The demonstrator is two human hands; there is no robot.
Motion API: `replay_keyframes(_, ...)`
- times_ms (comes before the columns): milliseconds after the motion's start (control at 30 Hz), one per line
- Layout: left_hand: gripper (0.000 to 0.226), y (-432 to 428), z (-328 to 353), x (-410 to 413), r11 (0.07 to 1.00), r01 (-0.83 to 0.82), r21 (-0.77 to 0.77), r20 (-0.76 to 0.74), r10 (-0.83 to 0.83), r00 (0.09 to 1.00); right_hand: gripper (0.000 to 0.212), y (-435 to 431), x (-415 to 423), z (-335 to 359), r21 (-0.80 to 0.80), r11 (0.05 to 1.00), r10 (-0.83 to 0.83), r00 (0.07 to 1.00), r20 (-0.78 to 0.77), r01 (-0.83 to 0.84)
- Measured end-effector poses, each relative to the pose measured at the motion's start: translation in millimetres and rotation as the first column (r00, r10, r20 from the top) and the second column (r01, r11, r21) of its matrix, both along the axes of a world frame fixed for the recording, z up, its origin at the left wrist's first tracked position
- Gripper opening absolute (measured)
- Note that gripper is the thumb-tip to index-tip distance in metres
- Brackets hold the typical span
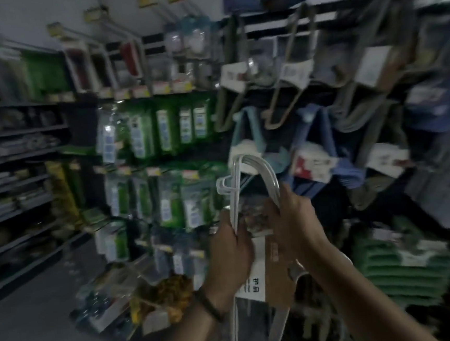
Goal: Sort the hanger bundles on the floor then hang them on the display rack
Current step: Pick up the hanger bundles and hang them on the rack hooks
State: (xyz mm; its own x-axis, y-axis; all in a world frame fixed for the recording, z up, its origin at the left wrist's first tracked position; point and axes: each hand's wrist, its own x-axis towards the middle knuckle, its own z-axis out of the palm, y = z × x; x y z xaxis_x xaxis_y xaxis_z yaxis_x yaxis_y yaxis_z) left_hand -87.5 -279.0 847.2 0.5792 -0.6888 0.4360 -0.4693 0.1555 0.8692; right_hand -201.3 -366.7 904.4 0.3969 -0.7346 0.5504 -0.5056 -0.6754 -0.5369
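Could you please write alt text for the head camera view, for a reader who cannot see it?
The left hand and right hand grip a bundle of white hangers with a cardboard label before a display rack hung with other hanger bundles. Green packaged goods hang at left.

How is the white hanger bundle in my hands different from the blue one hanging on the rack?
The white hanger bundle is gripped by the left hand and right hand; the blue hanger bundle hangs on the display rack. The white bundle's card is brown and white; the blue one's is white and red. Both are card-wrapped hanger stacks.
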Motion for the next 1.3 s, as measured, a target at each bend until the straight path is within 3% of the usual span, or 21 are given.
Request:
replay_keyframes(133,0.021,-92.7,45.3,-78.3,0.993,0.068,-0.101,0.143,-0.053,0.988,0.018,-79.3,-89.4,51.4,-0.114,0.982,-0.148,0.989,0.01,0.148)
replay_keyframes(300,0.031,-182.9,107.7,-150.4,0.995,0.082,-0.065,0.283,-0.061,0.957,0.013,-154.8,-175.6,114.4,-0.136,0.959,-0.252,0.968,0.007,0.25)
replay_keyframes(500,0.028,-260.9,184.0,-191.9,0.988,0.122,-0.096,0.425,-0.07,0.902,0.026,-213.8,-222.2,197.5,-0.246,0.888,-0.405,0.914,-0.016,0.389)
replay_keyframes(600,0.031,-287.5,220.7,-189.2,0.971,0.219,-0.094,0.378,-0.169,0.91,0.027,-236.3,-220.9,237.0,-0.197,0.888,-0.423,0.906,0.008,0.417)
replay_keyframes(667,0.046,-305.0,241.4,-178.6,0.957,0.265,-0.121,0.356,-0.207,0.911,0.031,-248.5,-212.8,264.4,-0.191,0.879,-0.449,0.893,-0.024,0.437)
replay_keyframes(733,0.077,-318.6,258.8,-168.2,0.927,0.329,-0.181,0.385,-0.241,0.891,0.03,-265.3,-204.4,290.8,-0.172,0.866,-0.487,0.869,-0.083,0.469)
replay_keyframes(800,0.087,-322.1,271.6,-162.5,0.915,0.357,-0.187,0.508,-0.221,0.832,0.022,-280.7,-196.9,316.0,-0.135,0.86,-0.508,0.851,-0.128,0.493)
replay_keyframes(900,0.076,-315.9,277.9,-158.8,0.928,0.319,-0.195,0.723,-0.084,0.686,0.02,-299.7,-187.3,349.0,-0.092,0.883,-0.469,0.864,-0.183,0.46)
replay_keyframes(1033,0.076,-325.0,289.2,-153.5,0.962,0.259,-0.09,0.806,-0.082,0.586,0.026,-322.1,-168.6,378.9,-0.086,0.877,-0.476,0.836,-0.273,0.472)
replay_keyframes(1100,0.082,-332.6,294.6,-152.2,0.976,0.208,-0.063,0.834,-0.063,0.548,0.027,-333.5,-164.7,393.2,-0.2,0.851,-0.524,0.768,-0.368,0.485)
replay_keyframes(1167,0.089,-332.1,301.5,-151.4,0.979,0.197,-0.054,0.854,-0.057,0.518,0.027,-342.5,-166.5,407.6,-0.164,0.883,-0.469,0.846,-0.253,0.44)
replay_keyframes(1300,0.096,-341.3,321.2,-152.8,0.981,0.159,-0.109,0.889,0.025,0.457,0.02,-349.0,-174.3,434.2,-0.265,0.861,-0.482,0.862,-0.158,0.434)
